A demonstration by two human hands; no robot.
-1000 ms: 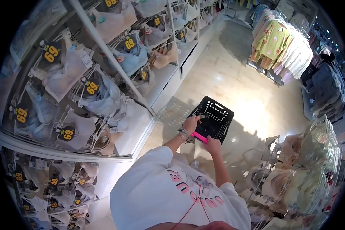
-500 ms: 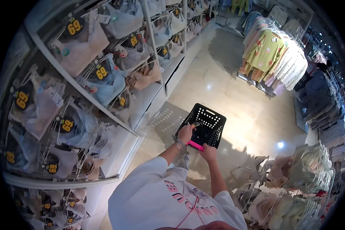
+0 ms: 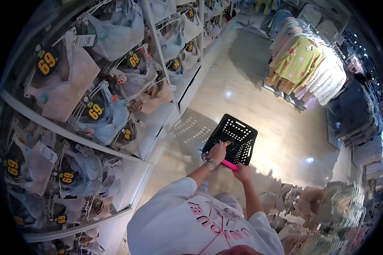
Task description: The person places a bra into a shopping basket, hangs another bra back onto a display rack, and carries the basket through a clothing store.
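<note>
The black perforated plastic shopping basket [image 3: 234,138] hangs low in front of the person, above the glossy beige tiled floor [image 3: 259,106], and it looks empty as far as the pictures show: nothing pale or soft shows through its dotted walls. So the collecting of goods seems barely begun, with everything on the racks yet to be picked.

The left hand [image 3: 218,151] reaches into the near edge of the basket, fingers curled over something dark inside (too small to tell what); beaded bracelets [image 3: 208,163] circle that wrist. The right hand [image 3: 243,172] is closed around the bright pink handle [image 3: 230,165], just beside the left.

Beyond the left hand stands a white shelving rack [image 3: 153,123] of soft, pale folded garments on clear hangers, each with a round black tag printed 69 in yellow [image 3: 95,111]. Well beyond the right hand, a rail of yellow and white hanging tops [image 3: 306,63].
</note>
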